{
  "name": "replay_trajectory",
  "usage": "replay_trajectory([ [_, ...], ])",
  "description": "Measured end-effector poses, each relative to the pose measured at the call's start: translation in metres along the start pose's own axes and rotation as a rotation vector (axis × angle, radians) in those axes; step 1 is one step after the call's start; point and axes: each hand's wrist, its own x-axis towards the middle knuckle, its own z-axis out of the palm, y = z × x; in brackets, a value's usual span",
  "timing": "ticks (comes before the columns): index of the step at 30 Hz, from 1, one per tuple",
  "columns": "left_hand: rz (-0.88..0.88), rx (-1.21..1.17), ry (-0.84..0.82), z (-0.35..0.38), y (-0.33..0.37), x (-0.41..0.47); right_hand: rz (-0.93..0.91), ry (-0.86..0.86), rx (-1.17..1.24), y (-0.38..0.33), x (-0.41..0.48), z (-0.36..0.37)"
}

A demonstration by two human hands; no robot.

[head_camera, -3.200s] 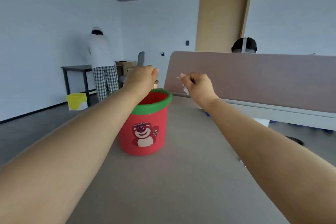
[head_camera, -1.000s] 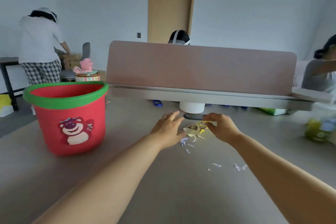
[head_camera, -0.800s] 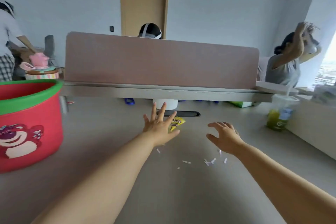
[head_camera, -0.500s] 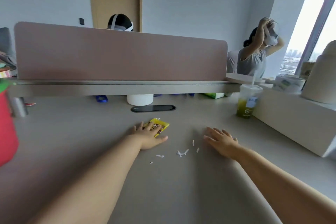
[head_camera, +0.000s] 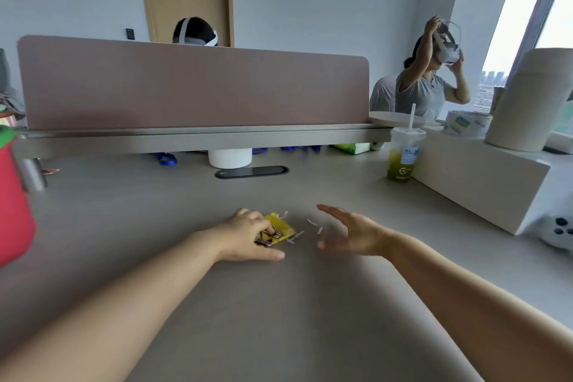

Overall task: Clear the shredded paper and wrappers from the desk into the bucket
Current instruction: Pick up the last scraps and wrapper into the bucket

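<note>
Wrapper (head_camera: 278, 229) lies under left hand (head_camera: 246, 237) fingertips, seemingly pinched.

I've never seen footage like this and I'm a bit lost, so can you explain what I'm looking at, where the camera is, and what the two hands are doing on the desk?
There is no machine here. A person wears a wide-angle camera on the head, so you look down along their own bare arms. The left hand presses its fingers on a crumpled yellow snack wrapper lying on the grey desk; whether it has a real grip yet is unclear. The right hand is open, cupped beside small white paper shreds scattered between the hands, holding nothing. The red plastic bucket with a green rim stands at the far left edge. A plastic cup of yellow-green drink with a straw stands further back on the right.
</note>
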Motion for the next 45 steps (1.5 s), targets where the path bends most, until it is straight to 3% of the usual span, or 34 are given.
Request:
replay_trajectory([
  [4, -0.054, 0.087, -0.079, 0.002, -0.017, -0.013, 0.03, -0.133, -0.298, 0.009, 0.001, 0.013],
  [8, -0.162, 0.02, -0.138, 0.015, -0.023, -0.006, -0.005, -0.115, -0.36, -0.008, 0.025, 0.031],
  [13, -0.271, 0.025, 0.132, 0.017, -0.032, 0.011, -0.068, -0.019, -0.308, -0.028, 0.067, 0.045],
  [16, -0.341, 0.05, 0.293, 0.019, -0.035, 0.013, -0.136, 0.137, -0.292, -0.032, 0.086, 0.048],
  [19, -0.334, 0.02, 0.317, 0.018, -0.03, 0.009, -0.192, 0.271, -0.266, -0.033, 0.091, 0.05],
  [26, -0.243, 0.043, 0.405, 0.021, -0.024, 0.007, -0.199, 0.314, -0.364, -0.035, 0.085, 0.053],
  [31, -0.295, -0.065, 0.43, 0.01, -0.026, -0.004, -0.173, 0.273, -0.259, -0.054, 0.078, 0.057],
  [37, -0.33, -0.167, 0.706, -0.051, -0.058, -0.06, -0.252, 0.414, 0.144, -0.143, 0.101, 0.052],
  [43, -0.423, 0.09, 1.043, -0.134, -0.13, -0.153, -0.399, 0.393, 0.426, -0.266, 0.131, 0.055],
  [45, -0.488, 0.154, 1.079, -0.157, -0.162, -0.179, -0.466, 0.391, 0.512, -0.306, 0.139, 0.058],
])
